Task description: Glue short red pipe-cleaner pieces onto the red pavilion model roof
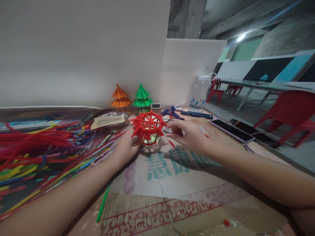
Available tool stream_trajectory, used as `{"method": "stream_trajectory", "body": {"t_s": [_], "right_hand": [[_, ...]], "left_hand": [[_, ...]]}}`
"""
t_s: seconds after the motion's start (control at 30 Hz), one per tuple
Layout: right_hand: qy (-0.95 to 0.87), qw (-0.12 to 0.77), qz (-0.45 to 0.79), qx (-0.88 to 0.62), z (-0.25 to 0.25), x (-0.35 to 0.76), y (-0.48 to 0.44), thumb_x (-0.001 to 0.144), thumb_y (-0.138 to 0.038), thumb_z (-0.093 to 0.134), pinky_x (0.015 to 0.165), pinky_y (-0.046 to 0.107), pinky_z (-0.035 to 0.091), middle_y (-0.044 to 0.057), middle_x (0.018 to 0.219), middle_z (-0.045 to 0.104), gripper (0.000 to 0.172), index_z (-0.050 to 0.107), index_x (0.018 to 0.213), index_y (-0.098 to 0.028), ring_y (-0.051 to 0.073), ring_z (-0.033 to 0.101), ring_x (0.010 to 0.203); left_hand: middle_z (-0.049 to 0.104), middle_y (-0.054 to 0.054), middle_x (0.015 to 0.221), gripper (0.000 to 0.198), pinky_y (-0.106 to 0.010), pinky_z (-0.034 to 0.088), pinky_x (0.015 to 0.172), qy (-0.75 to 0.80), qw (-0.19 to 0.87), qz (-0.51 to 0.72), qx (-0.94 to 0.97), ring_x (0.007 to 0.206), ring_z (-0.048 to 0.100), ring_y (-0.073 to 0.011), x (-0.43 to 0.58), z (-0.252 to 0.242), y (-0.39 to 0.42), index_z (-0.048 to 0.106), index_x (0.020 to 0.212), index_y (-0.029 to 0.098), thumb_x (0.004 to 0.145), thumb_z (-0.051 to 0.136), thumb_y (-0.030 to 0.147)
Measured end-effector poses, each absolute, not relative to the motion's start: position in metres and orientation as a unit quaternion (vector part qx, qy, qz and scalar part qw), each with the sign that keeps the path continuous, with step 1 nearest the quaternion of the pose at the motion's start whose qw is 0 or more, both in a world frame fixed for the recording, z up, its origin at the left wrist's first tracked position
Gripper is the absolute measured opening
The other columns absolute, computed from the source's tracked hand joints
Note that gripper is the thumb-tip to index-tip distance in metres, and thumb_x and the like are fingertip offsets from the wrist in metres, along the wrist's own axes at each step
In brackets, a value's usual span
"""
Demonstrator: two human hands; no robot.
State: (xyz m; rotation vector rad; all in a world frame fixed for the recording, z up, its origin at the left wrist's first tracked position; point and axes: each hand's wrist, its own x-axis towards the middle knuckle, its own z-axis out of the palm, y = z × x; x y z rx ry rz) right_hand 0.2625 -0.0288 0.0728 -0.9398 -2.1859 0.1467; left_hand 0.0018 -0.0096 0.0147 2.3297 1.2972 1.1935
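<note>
1. The red model [149, 126] was in the middle of the view, above the table sheet [157, 191]. It had a spoked top, fringed eaves, thin posts and a pale base; whether that base touched the sheet could not be told.
2. The left hand [128, 144] was closed around the model's left side, its thumb in front and the other fingers partly hidden.
3. The right hand [188, 133] was just beside the model's right edge, half open with fingers bent. Whether it pinched anything small could not be told.
4. A red scrap [171, 143] lay on the sheet between the model and the right wrist.
5. Behind the model stood a green pagoda [141, 97], an orange pagoda [119, 95] to its left and a small clock [156, 105] to its right.
6. The metal dish [125, 115], left of the model, had a tan card [106, 121] across it, hiding part of its inside.
7. The glue gun [172, 112] lay behind the right hand.
8. The bottle [198, 93] stood upright farther right, clear-walled and lidded in white, with boats printed low down; its fill could not be told.
9. Many-coloured stems [36, 160] were heaped on the far left, blurred.
10. A phone [231, 130] lay near the table's right edge, its screen dark.
</note>
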Motion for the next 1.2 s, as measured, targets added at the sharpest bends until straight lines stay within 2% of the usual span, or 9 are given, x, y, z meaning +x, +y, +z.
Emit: {"method": "stream_trajectory", "body": {"t_s": [0.13, 0.27, 0.57, 0.7, 0.83, 0.93, 1.0, 1.1, 1.2], "right_hand": [[-0.895, 0.314, -0.114, -0.295, 0.094, 0.266, -0.019, 0.097, -0.030, 0.057, 0.076, 0.034, 0.046, 0.009, 0.097, 0.068, 0.025, 0.068, 0.119, -0.023, 0.020, 0.061, 0.086], [-0.918, 0.268, -0.181, -0.231, 0.097, 0.263, -0.009, 0.098, -0.028, 0.054, 0.071, 0.032, 0.045, 0.010, 0.095, 0.067, 0.025, 0.071, 0.113, -0.020, 0.020, 0.061, 0.085], [-0.897, 0.342, -0.167, -0.224, 0.086, 0.258, -0.004, 0.099, -0.025, 0.051, 0.072, 0.033, 0.044, 0.007, 0.083, 0.067, 0.024, 0.071, 0.088, -0.021, 0.019, 0.058, 0.079], [-0.892, 0.374, -0.084, -0.238, 0.092, 0.256, -0.009, 0.096, -0.026, 0.058, 0.082, 0.038, 0.046, 0.009, 0.095, 0.068, 0.018, 0.067, 0.081, -0.021, 0.021, 0.060, 0.090], [-0.833, 0.459, 0.173, -0.257, 0.103, 0.257, -0.021, 0.097, -0.034, 0.056, 0.096, 0.042, 0.044, 0.007, 0.104, 0.071, 0.018, 0.057, 0.083, -0.023, 0.022, 0.062, 0.109], [-0.768, 0.453, 0.365, -0.267, 0.110, 0.262, -0.026, 0.098, -0.046, 0.052, 0.083, 0.038, 0.050, -0.002, 0.066, 0.066, 0.025, 0.050, 0.085, -0.025, 0.019, 0.069, 0.077], [-0.755, 0.408, 0.419, -0.297, 0.114, 0.268, -0.026, 0.095, -0.051, 0.055, 0.064, 0.032, 0.048, -0.007, 0.049, 0.052, 0.028, 0.050, 0.084, -0.025, 0.015, 0.059, 0.051], [-0.782, 0.368, 0.337, -0.375, 0.118, 0.278, -0.019, 0.092, -0.047, 0.060, 0.049, 0.026, 0.034, -0.007, 0.049, 0.048, 0.026, 0.057, 0.083, -0.023, 0.010, 0.043, 0.044], [-0.811, 0.372, 0.181, -0.413, 0.119, 0.285, -0.009, 0.087, -0.040, 0.065, 0.053, 0.027, 0.031, -0.002, 0.062, 0.057, 0.022, 0.064, 0.078, -0.020, 0.011, 0.046, 0.056]], "left_hand": [[0.065, -0.014, 0.122, 0.041, -0.048, 0.046, 0.106, 0.428, 0.096, 0.411, 0.799, 0.124, 0.058, -0.0300, 0.003, 0.016, -0.010, 0.055, 0.130, 0.019, 0.089, 0.055, 0.022], [0.064, -0.015, 0.127, 0.041, -0.048, 0.045, 0.107, 0.430, 0.096, 0.406, 0.801, 0.126, 0.057, -0.0304, 0.004, 0.017, -0.011, 0.056, 0.129, 0.019, 0.088, 0.055, 0.021], [0.064, -0.015, 0.126, 0.041, -0.048, 0.044, 0.108, 0.431, 0.102, 0.401, 0.802, 0.125, 0.057, -0.0299, 0.004, 0.018, -0.010, 0.055, 0.130, 0.017, 0.089, 0.054, 0.024], [0.065, -0.013, 0.123, 0.042, -0.048, 0.044, 0.109, 0.434, 0.112, 0.400, 0.799, 0.123, 0.058, -0.0293, 0.003, 0.019, -0.011, 0.055, 0.130, 0.018, 0.088, 0.055, 0.023], [0.065, -0.013, 0.124, 0.040, -0.048, 0.045, 0.108, 0.427, 0.125, 0.404, 0.799, 0.123, 0.058, -0.0292, 0.004, 0.021, -0.011, 0.056, 0.128, 0.018, 0.088, 0.055, 0.023], [0.066, -0.013, 0.121, 0.039, -0.049, 0.045, 0.108, 0.435, 0.125, 0.402, 0.796, 0.122, 0.059, -0.0297, 0.003, 0.020, -0.010, 0.057, 0.126, 0.018, 0.088, 0.055, 0.025], [0.066, -0.013, 0.120, 0.038, -0.049, 0.046, 0.107, 0.437, 0.124, 0.402, 0.795, 0.121, 0.059, -0.0297, 0.003, 0.018, -0.009, 0.057, 0.126, 0.018, 0.089, 0.055, 0.026], [0.066, -0.014, 0.122, 0.037, -0.048, 0.046, 0.107, 0.434, 0.121, 0.404, 0.796, 0.122, 0.060, -0.0296, 0.002, 0.017, -0.008, 0.058, 0.124, 0.017, 0.089, 0.054, 0.028], [0.065, -0.014, 0.127, 0.035, -0.048, 0.045, 0.109, 0.429, 0.125, 0.410, 0.795, 0.124, 0.058, -0.0293, 0.003, 0.018, -0.008, 0.059, 0.122, 0.016, 0.090, 0.053, 0.029]]}}
